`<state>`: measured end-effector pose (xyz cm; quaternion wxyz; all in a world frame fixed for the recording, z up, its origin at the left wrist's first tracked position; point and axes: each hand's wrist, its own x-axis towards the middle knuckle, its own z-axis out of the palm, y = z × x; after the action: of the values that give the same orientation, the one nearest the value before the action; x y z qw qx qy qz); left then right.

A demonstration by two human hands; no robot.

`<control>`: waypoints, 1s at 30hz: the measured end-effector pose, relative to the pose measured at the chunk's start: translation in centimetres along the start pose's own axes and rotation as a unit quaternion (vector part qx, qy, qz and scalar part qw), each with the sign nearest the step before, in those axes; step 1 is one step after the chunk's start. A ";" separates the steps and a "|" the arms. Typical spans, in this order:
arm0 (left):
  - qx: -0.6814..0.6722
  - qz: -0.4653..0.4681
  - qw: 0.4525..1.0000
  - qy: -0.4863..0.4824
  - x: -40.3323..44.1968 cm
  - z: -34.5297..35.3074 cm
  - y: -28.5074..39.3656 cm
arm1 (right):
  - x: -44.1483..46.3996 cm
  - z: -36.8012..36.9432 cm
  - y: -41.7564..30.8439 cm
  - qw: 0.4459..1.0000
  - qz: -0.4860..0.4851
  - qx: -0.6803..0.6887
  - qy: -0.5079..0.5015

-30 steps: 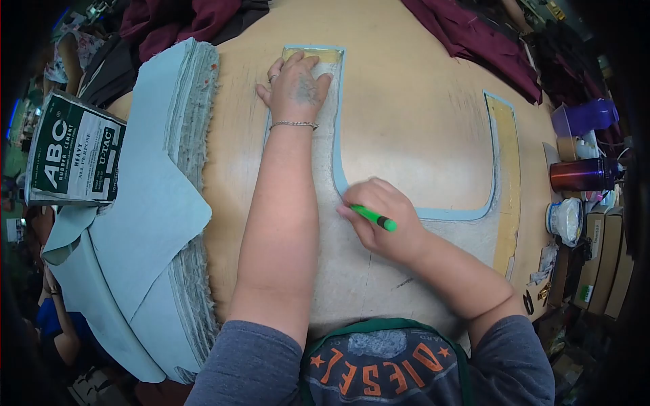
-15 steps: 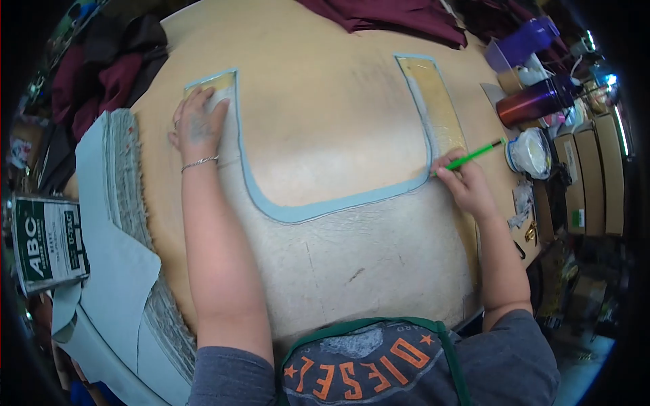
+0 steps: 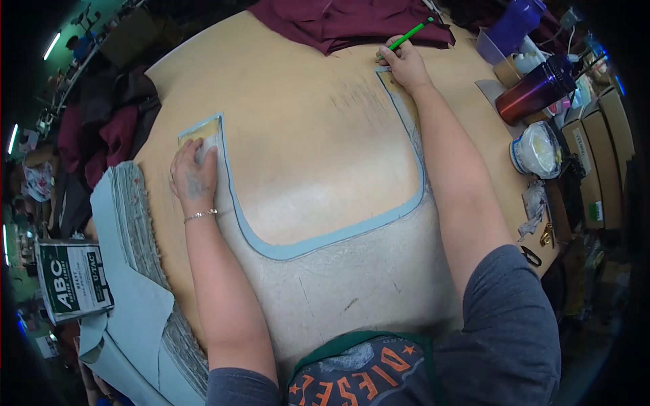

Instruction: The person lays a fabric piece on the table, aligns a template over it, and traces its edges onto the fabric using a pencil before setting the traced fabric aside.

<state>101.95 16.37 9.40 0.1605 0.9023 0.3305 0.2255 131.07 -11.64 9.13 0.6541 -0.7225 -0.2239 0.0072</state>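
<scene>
A large U-shaped pattern sheet, greyish and worn with yellowed arm ends, lies flat before me. Light blue material shows as a band along its inner curve and at the tips of both arms. My left hand rests on the sheet's left arm, fingers extended and palm down. At the far tip of the right arm, my right hand grips a green pencil. The pencil leans up and to the right, its lower end near the sheet's edge and partly hidden by my fingers.
Maroon cloth lies at the table's far edge. A thick stack of grey-blue pieces and an ABC-labelled container are at left. A tumbler, a white tub and cardboard boxes stand at right.
My right hand has moved with the pencil from the inner curve's right corner up to the right arm's far tip. My left hand stays on the left arm. The view has shifted.
</scene>
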 end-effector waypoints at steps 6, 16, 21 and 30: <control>-0.110 0.319 0.940 0.050 -3.0 0.7 11.0 | -0.6 -1.2 -0.6 0.993 0.017 0.082 0.083; -0.010 0.286 0.944 -0.164 -3.9 10.5 25.3 | 0.3 -1.1 2.1 0.992 -0.001 -0.127 0.013; 0.013 0.282 0.940 -0.191 -4.0 10.5 25.3 | -0.5 -3.4 -0.5 0.955 0.017 -0.277 0.103; 0.013 0.274 0.938 -0.213 -4.1 9.6 25.9 | -0.8 -1.6 -1.4 0.965 0.013 -0.261 0.016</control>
<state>117.69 -6.63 11.44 0.1471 0.9869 0.0315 0.0590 130.37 -13.40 10.47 0.4462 -0.8710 -0.1981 -0.0549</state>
